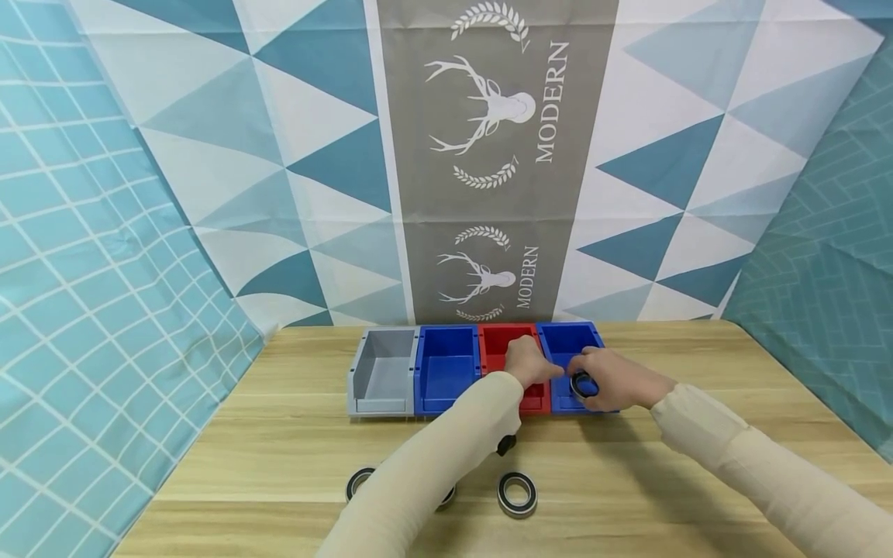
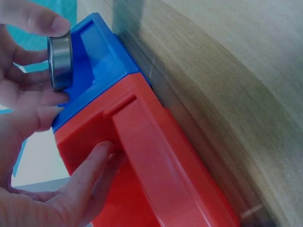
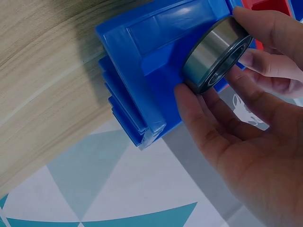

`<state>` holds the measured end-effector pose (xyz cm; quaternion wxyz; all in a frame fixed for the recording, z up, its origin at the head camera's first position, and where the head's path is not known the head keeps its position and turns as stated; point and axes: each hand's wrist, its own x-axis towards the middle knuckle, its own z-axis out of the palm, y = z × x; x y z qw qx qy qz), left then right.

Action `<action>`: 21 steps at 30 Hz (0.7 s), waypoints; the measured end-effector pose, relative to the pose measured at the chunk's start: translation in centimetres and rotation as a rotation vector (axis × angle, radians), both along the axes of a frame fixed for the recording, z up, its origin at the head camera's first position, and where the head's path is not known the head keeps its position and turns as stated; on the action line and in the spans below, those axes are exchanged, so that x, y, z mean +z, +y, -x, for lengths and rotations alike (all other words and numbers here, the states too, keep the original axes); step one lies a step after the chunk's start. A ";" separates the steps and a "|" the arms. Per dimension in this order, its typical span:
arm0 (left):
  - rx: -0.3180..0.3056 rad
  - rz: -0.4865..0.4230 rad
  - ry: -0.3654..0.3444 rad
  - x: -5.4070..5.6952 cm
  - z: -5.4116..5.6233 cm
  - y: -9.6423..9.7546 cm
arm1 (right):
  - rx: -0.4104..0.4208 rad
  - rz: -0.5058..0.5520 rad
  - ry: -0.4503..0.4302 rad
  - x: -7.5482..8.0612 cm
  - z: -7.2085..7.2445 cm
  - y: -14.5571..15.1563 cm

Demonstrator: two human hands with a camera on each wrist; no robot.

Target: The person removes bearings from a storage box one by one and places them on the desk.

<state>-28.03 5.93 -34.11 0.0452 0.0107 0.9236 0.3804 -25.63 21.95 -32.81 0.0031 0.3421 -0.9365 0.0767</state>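
Observation:
My right hand (image 1: 617, 378) pinches a ball bearing (image 3: 215, 54), a thick steel ring with a dark face, between thumb and fingers. The bearing is tilted on edge over the front part of the right-hand blue bin (image 3: 128, 52). Beside it my left hand (image 1: 530, 363) reaches over the red bin (image 2: 175, 175). Its fingers (image 2: 97, 163) extend down inside the red bin near the front corner, and its thumb lies close to the rim shared with the blue bin. No bearing shows in the left hand.
A second blue bin (image 1: 449, 380) and a grey bin (image 1: 385, 372) continue the row leftward. Nearer on the wooden table (image 1: 279, 457) lie a bearing (image 1: 517, 494), another bearing (image 1: 358, 480) and a third, the latter two partly hidden by my left sleeve (image 1: 432, 465). Patterned cloth (image 1: 335, 155) hangs behind.

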 end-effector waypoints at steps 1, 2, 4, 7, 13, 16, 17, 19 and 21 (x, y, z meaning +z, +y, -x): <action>0.000 -0.002 -0.002 0.0 0.0 0.0 | -0.001 0.002 -0.006 0.0 -0.1 0.0; 0.000 -0.001 -0.001 0.0 0.0 0.0 | 0.003 0.003 -0.009 0.1 -0.1 0.0; 0.001 -0.003 0.000 -0.1 0.0 0.1 | 0.004 0.006 -0.012 0.1 -0.3 0.0; -0.001 -0.003 0.005 0.0 0.0 0.0 | 0.011 0.010 -0.008 0.0 -0.4 0.1; -0.011 0.000 0.021 0.1 -0.1 -0.1 | 0.022 0.017 -0.002 -0.1 -0.7 0.1; -0.015 -0.004 0.022 0.1 -0.2 -0.1 | 0.031 0.019 -0.013 -0.1 -0.9 0.1; -0.016 -0.006 0.022 0.0 -0.1 -0.1 | 0.029 0.021 -0.019 -0.1 -1.0 0.1; -0.015 -0.010 0.020 -0.1 -0.1 -0.1 | 0.034 0.027 -0.024 -0.2 -1.1 0.1; -0.010 -0.014 0.015 -0.1 -0.1 -0.1 | 0.046 0.034 -0.024 -0.1 -1.3 0.0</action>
